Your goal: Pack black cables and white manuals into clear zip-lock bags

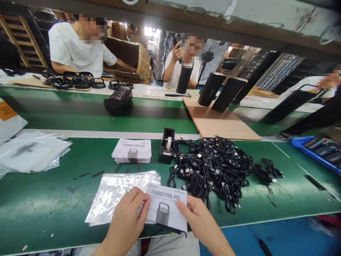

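A white printed booklet [167, 208] marked "Thunder Trail Pro" is held up between both hands at the front edge of the bench. My right hand [198, 215] grips its right side, thumb on the printed face. At its left edge, my left hand [131, 211] is closed with thumb and finger pinched together. Partly beneath the booklet and left hand lies a stack of clear plastic bags [106, 193]. Just behind is a pile of matching booklets [131, 151]. A large heap of black cables [213, 167] sits to the right.
A black tape dispenser [167, 145] stands between booklets and cables. More plastic bags [32, 151] lie at left, and a blue tray [317, 156] at right. Beyond are a black speaker [118, 99], a wooden board [221, 121] with upright speakers, and several people seated opposite.
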A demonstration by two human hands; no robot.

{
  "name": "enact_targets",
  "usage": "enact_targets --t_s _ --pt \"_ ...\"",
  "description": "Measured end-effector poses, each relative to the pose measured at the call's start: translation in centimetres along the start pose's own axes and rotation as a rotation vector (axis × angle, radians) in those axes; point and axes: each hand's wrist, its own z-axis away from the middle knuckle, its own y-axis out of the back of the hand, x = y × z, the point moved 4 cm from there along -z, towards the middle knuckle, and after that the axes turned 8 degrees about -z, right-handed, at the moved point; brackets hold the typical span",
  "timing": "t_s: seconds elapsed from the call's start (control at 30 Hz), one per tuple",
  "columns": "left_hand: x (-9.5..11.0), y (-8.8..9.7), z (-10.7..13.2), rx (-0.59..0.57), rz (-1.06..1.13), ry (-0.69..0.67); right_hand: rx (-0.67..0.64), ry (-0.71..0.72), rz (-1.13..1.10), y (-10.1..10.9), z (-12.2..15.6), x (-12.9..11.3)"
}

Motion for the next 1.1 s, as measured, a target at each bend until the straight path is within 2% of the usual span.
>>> enact_targets --t_s 0.13,0.2,0.37,0.47,0.53,0.6,0.63,0.7,0.77,0.83,0.9,0.93,1.0,1.1 --pt "0.2 0.5 0.1 -0.018 0.097 -0.013 -0.34 -0.14 -0.089 -1.6 0.3 -1.3" --pt "0.4 0.9 0.1 -0.044 0.144 0.0 -0.374 -0.14 -0.133 -2.4 -0.3 -1.5" --pt "0.5 1.3 -0.2 -0.113 0.246 0.058 -0.172 -0.041 0.138 -5.6 -3.1 -0.3" --pt "0.0 1.1 -0.5 -0.11 0.268 0.08 -0.118 0.241 0.499 -6.6 -3.4 -1.5" --pt "-0.3 1.0 -0.5 -0.1 0.267 0.127 0.012 0.454 0.896 -5.6 -3.4 -3.2" --pt "-0.5 0.9 -0.5 -0.109 0.263 0.172 0.183 0.569 1.269 -3.6 -3.8 -4.9" --pt "-0.5 0.8 -0.4 -0.117 0.264 0.187 0.228 0.624 1.418 -2.5 -4.1 -5.5" --pt "-0.4 0.5 -0.4 -0.124 0.274 0.204 0.197 0.76 1.604 -1.0 -5.0 -6.3" --pt "-0.2 0.3 -0.3 -0.105 0.292 0.216 0.133 0.885 1.623 -0.2 -5.5 -6.6" --pt "-0.1 0.1 -0.2 -0.083 0.303 0.227 0.166 0.963 1.529 0.2 -5.2 -6.8" --pt "-0.1 0.0 -0.2 -0.071 0.305 0.232 0.212 0.981 1.378 0.0 -4.3 -6.8" --pt "-0.1 0.0 -0.2 -0.07 0.303 0.234 0.206 0.956 1.304 -0.2 -3.8 -6.7" --pt "-0.2 0.1 -0.3 -0.074 0.296 0.24 0.109 0.83 1.215 -1.0 -2.8 -6.0" --pt "-0.4 0.2 -0.5 -0.097 0.295 0.254 -0.075 0.594 1.258 -2.3 -1.7 -4.7"
